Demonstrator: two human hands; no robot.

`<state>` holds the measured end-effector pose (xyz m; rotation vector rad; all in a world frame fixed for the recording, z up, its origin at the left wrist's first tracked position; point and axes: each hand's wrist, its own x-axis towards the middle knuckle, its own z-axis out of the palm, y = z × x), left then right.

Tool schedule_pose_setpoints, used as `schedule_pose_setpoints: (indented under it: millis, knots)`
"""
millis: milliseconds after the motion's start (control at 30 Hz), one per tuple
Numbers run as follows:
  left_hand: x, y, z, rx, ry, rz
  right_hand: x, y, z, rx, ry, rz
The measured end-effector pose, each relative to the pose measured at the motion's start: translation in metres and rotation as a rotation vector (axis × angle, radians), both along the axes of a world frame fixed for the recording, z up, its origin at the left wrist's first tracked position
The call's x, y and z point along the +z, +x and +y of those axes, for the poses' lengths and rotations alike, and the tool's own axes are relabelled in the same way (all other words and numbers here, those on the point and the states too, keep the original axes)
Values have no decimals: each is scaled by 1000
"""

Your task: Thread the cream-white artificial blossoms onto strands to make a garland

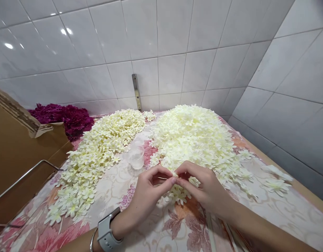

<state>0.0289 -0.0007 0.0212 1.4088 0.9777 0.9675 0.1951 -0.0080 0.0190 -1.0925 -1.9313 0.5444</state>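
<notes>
My left hand (pixel 148 192) and my right hand (pixel 205 183) meet fingertip to fingertip at the front of a large heap of pale artificial flowers (pixel 193 136). Pinched between them is a small whitish flower (pixel 174 174), mostly covered by the fingers. On the left, a second heap of small cream-yellow flowers (pixel 106 140) runs toward the table's near edge. Between the two heaps stands a clear plastic cup (pixel 137 159), its contents hard to make out. A grey-strapped watch (pixel 107 231) and a metal bangle are on my left wrist.
A flower-patterned cloth (pixel 111 196) covers the table. At left is a cardboard box (pixel 25 154) with a bent metal rod (pixel 25 178) beside it. Dark purple flowers (pixel 69 119) lie behind the box. Tiled walls bound the back and right, and a metal strip (pixel 136 91) leans at the back.
</notes>
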Motion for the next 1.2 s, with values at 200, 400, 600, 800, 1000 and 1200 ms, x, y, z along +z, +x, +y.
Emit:
schedule_pose_setpoints:
  millis: [200,400,600,800,1000,1200]
  knots:
    - [0,0,0,41,-104,-42,-4,0,-1,-27,38,81]
    - [-1,1,3,74,-133,-87,-1,1,-1,-64,-119,194]
    - [0,2,4,103,-140,-83,4,3,0,-92,-200,253]
    - [0,2,7,190,-193,-124,7,11,4,-278,96,98]
    - [-2,2,5,141,-99,-78,0,0,0,-139,599,-183]
    - [-5,3,2,67,-72,-118,-6,-4,-4,-121,497,-172]
